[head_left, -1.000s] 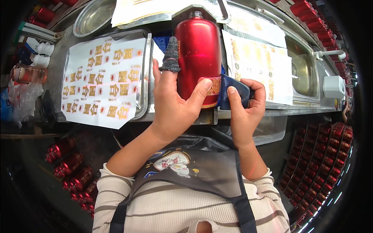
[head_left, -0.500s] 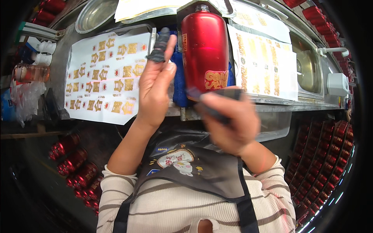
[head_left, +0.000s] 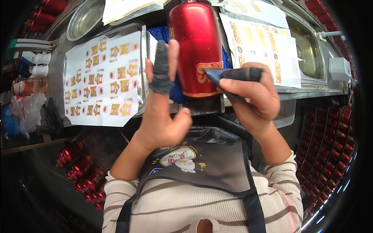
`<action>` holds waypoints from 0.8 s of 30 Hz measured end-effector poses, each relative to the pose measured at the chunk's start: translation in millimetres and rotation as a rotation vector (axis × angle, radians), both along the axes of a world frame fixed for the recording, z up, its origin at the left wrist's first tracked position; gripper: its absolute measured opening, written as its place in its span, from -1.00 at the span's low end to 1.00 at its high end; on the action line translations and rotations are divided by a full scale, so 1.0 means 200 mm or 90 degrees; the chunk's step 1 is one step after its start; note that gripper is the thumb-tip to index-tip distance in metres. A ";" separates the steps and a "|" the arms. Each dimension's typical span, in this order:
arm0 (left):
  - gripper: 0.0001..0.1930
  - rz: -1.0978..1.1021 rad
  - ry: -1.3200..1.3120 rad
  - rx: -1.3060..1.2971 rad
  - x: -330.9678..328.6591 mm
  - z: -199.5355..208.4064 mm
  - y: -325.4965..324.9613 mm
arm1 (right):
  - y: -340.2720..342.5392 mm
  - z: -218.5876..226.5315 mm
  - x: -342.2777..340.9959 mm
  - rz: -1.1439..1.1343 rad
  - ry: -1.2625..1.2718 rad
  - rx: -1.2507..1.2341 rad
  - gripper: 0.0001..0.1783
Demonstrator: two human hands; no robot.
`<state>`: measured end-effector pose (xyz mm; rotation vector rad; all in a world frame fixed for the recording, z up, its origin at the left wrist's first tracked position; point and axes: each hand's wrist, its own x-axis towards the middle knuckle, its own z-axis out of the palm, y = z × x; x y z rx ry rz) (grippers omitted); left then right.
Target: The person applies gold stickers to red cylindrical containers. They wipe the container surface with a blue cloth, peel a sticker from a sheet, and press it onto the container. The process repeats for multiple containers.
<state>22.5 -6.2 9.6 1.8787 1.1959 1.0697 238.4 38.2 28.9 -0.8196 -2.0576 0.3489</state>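
Observation:
A shiny red bottle (head_left: 196, 42) lies on a blue cloth (head_left: 175, 83), its gold-rimmed base toward me. Near that base sits a gold ornamental decal (head_left: 209, 72). My right hand (head_left: 252, 93) grips a small dark blue scraper (head_left: 216, 75), whose tip is at the decal; black tape wraps the index finger. Just left of the bottle, my left hand (head_left: 161, 112) is raised with fingers stretched out and holds nothing. Black tape covers one of its fingers too. Whether it touches the bottle I cannot tell.
Sheets of gold decals (head_left: 103, 77) lie on a tray at left, and more decal sheets (head_left: 256, 48) at right. Beyond are a metal bowl (head_left: 83, 21) and a sink (head_left: 309, 58). Several red bottles (head_left: 79, 167) stand low at left, with racks of them (head_left: 326, 155) at right.
My left hand has turned and swung slightly right and lower. My right hand moved right and up, bringing the scraper to the decal. The view shifted a little, so the bottle appears higher and further left.

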 end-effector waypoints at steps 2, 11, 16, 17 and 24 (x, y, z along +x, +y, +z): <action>-0.01 0.002 0.032 0.060 0.09 -0.05 0.00 | -0.09 -0.07 0.01 0.076 0.020 0.005 -0.66; 0.03 0.132 0.149 0.133 0.17 -0.13 0.06 | 0.08 -0.19 0.04 -0.031 0.153 -0.082 -0.74; 0.12 0.107 0.050 0.037 0.10 -0.16 0.03 | 0.06 -0.07 -0.07 -0.038 0.391 -0.514 -0.78; 0.13 0.093 0.044 0.027 0.09 -0.18 0.02 | 0.07 -0.09 -0.05 -0.103 0.337 -0.402 -0.77; 0.06 0.099 0.126 -0.032 0.02 -0.24 0.01 | 0.06 -0.06 -0.05 -0.074 0.484 -0.559 -0.81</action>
